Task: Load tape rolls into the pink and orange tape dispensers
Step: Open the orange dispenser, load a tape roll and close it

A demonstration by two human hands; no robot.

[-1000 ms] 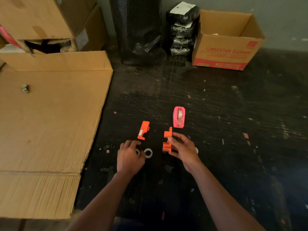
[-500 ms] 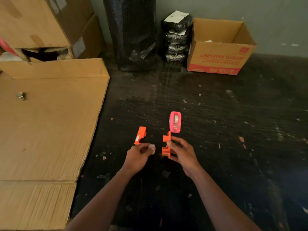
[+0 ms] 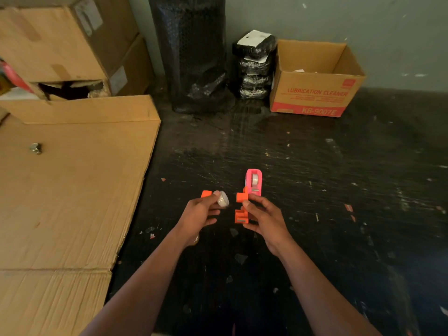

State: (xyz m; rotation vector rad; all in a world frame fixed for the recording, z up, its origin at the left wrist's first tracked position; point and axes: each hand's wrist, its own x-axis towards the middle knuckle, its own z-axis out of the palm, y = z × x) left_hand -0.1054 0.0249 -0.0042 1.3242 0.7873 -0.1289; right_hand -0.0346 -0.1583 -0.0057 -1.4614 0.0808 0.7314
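The left hand (image 3: 198,214) pinches a small tape roll (image 3: 222,199) between thumb and fingertips, just left of the orange dispenser half (image 3: 241,206), which the right hand (image 3: 264,218) grips by its right side. The pink dispenser (image 3: 253,182) (a roll already inside) stands just behind that half; another orange piece (image 3: 206,194) lies to its left, partly behind the left fingers.

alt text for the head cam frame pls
Over a dark scratched table, the left hand holds a small tape roll beside an open orange dispenser half gripped by the right hand. A loaded pink dispenser stands just behind.
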